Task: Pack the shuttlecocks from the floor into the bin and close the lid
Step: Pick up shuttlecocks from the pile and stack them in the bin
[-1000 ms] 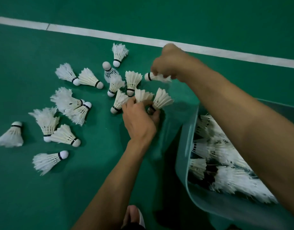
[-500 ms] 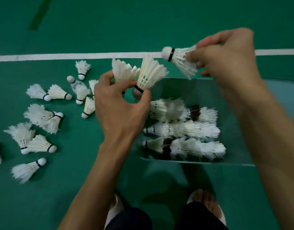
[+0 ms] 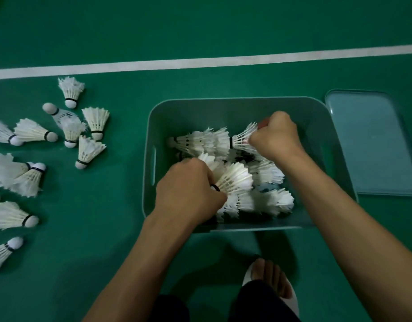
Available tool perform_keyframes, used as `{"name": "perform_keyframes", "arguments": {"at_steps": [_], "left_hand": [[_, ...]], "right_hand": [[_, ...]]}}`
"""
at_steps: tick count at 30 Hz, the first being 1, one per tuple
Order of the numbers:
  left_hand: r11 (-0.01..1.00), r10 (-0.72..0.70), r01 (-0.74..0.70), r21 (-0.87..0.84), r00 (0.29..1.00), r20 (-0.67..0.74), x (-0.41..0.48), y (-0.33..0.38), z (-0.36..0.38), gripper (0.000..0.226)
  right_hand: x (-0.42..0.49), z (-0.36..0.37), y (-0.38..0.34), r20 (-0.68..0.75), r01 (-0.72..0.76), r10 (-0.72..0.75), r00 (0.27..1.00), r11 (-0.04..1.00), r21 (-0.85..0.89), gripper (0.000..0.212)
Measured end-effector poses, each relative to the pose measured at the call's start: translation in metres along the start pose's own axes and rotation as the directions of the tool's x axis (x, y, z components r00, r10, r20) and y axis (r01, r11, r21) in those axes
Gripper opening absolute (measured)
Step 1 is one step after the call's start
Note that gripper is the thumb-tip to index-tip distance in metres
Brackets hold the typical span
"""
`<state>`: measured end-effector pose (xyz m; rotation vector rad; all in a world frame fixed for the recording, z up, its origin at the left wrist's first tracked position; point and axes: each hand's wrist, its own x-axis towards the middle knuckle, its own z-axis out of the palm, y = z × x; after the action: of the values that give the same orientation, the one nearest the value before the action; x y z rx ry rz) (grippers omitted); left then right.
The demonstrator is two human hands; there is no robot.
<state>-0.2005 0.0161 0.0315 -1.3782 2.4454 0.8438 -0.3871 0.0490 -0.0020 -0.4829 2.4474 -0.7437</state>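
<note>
The left hand [image 3: 188,189] was curled inside the bin [image 3: 223,108], fingers closed round the cork end of a shuttlecock [image 3: 234,180] whose feathers fanned out to the right. The right hand [image 3: 276,135] pinched the feather skirt of a second shuttlecock [image 3: 241,140], which lay crosswise with its cork pointing left into a nested row [image 3: 200,141]. Loose shuttlecocks [image 3: 93,122] lay on the floor [image 3: 107,228] left of the bin. The lid [image 3: 372,147] lay flat just right of it.

Dim, soft-focus, wide-angle edge distortion
</note>
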Motion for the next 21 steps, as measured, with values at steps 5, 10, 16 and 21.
{"name": "perform_keyframes", "arguments": {"at_steps": [5, 10, 16, 21], "left_hand": [[1.000, -0.013, 0.014, -0.017, 0.995, 0.098, 0.005, -0.019, -0.004, 0.021], [0.999, 0.019, -0.016, -0.033, 0.996, 0.090, 0.013, -0.016, -0.003, 0.022], [0.999, 0.017, -0.013, -0.042, 0.995, 0.095, 0.025, -0.011, 0.007, 0.022], [0.994, 0.011, 0.003, -0.111, 0.992, 0.125, 0.029, -0.006, 0.016, 0.025]], "right_hand": [[0.015, 0.027, -0.009, 0.142, -0.093, 0.078, 0.987, 0.990, 0.108, 0.020], [0.024, 0.039, -0.008, 0.181, -0.136, 0.104, 0.978, 0.975, 0.173, 0.020], [0.024, 0.036, -0.007, 0.270, -0.316, 0.233, 0.934, 0.893, 0.320, 0.014], [0.021, 0.017, -0.004, 0.358, -0.285, 0.175, 0.917, 0.916, 0.283, 0.023]]}}
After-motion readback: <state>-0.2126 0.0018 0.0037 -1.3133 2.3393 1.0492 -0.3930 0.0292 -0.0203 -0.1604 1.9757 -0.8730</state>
